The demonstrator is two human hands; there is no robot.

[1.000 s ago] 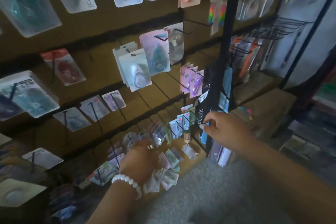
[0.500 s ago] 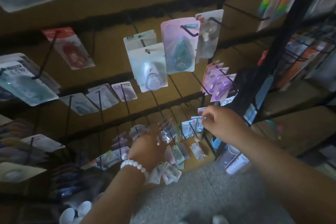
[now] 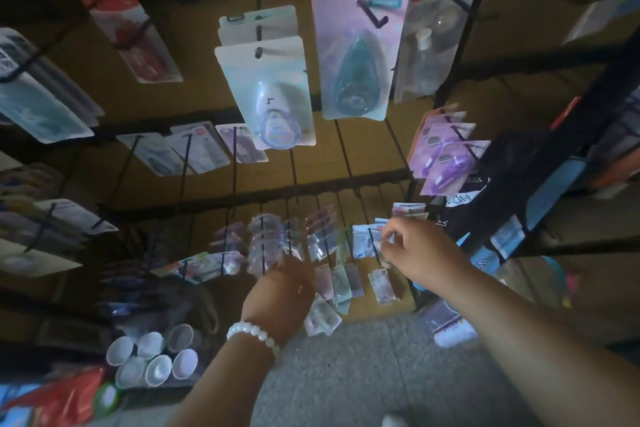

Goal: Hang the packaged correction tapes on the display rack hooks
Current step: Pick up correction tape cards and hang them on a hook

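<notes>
— Both hands were at the lowest row of hooks. How did each grip stand?

— On the left hand (image 3: pixel 277 291), with a white bead bracelet (image 3: pixel 252 332) at the wrist, the fingers were hidden behind the hand, so I could not tell if that grip was clenched or loose. It touched a bunch of clear packaged correction tapes (image 3: pixel 266 246) hanging on a black hook.

— And the other?

— The right hand (image 3: pixel 420 253) had its fingertips (image 3: pixel 389 242) pinched together on a small pale packet (image 3: pixel 363 239) beside a thin hook, the remaining fingers curled.

— Where were the rest?

— More small packets (image 3: pixel 341 282) hung just below, between the two hands. Higher up hung a white-and-blue carded tape (image 3: pixel 270 94) and a pink card (image 3: pixel 358 52).

— Any writing?

— Too blurred to read.
</notes>
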